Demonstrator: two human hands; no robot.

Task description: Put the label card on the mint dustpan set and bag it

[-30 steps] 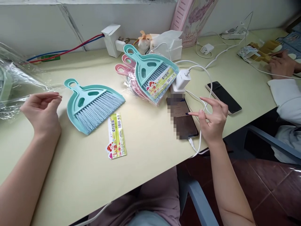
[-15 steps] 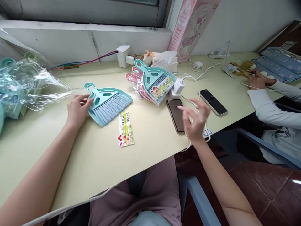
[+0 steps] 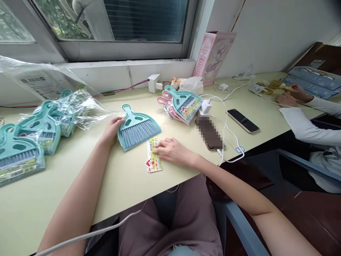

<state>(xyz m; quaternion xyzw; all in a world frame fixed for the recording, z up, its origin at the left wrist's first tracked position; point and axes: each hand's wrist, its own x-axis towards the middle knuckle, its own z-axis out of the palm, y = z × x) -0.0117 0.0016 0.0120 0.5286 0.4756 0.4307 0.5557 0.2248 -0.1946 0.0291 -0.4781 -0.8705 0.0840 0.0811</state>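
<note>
A teal mini dustpan with a grey-bristled brush (image 3: 138,131) lies on the table in front of me. My left hand (image 3: 110,131) grips its left edge near the handle, thumb on top. Just below the dustpan is a yellow-green printed label card (image 3: 153,165) with red mushroom pictures. My right hand (image 3: 173,152) rests over the card's right side, fingers stretched out and touching it; the card still lies on the table. Behind, a bagged stack of dustpan sets (image 3: 183,103), teal over pink, sits by the charger.
Several bagged teal dustpan sets (image 3: 39,128) and clear plastic film (image 3: 90,113) occupy the left. Two phones, one a dark phone (image 3: 243,121), lie at right among white cables (image 3: 226,131). A pink box (image 3: 213,58) stands behind. Another person's hands (image 3: 291,96) work at far right.
My right hand has moved left from above the phone down onto the label card. My left hand keeps its hold on the dustpan. The view has tilted up and turned left.
</note>
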